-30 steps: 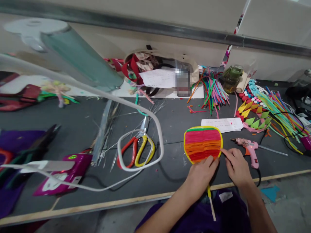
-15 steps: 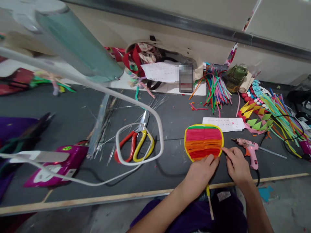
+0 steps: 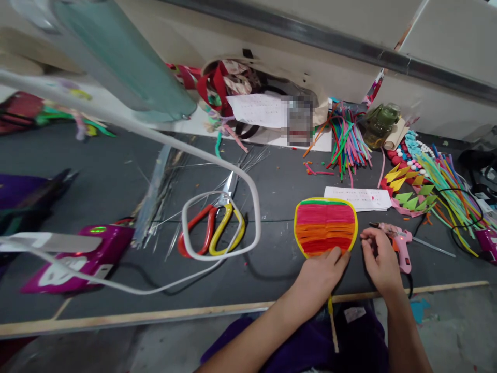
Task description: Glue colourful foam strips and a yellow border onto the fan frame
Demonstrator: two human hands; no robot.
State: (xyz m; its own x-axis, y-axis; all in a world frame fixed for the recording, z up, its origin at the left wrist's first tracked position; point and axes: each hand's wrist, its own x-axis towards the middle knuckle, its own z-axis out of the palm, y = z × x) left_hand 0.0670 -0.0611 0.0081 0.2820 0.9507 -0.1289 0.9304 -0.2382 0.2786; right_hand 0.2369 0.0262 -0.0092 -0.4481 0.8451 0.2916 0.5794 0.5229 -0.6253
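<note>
A fan-shaped craft piece (image 3: pixel 326 220) lies at the table's front edge, with a yellow rim and bands of green, pink, orange and red strips. Its thin handle (image 3: pixel 332 324), partly wrapped in yellow, hangs past the edge. My left hand (image 3: pixel 322 272) grips the lower end of the fan, fingers over its front; the thumb is hidden. To the right of the rim, apart from it, is my right hand (image 3: pixel 380 259), fingers bent and a little apart, with nothing visible in them. Just beyond it rests a pink glue gun (image 3: pixel 404 248) with a glue stick in its back.
Scissors (image 3: pixel 212 228) with red and yellow handles lie left, under the white looped frame (image 3: pixel 256 223) of a lamp stand. Wires (image 3: pixel 155 202), a magenta device (image 3: pixel 83 256), a paper slip (image 3: pixel 357 199), bundled pipe cleaners (image 3: pixel 349 137) and a green bottle (image 3: pixel 380 124) are around.
My right hand has moved off the fan's rim to the right, toward the glue gun. My left hand keeps its hold on the fan. The view has shifted slightly.
</note>
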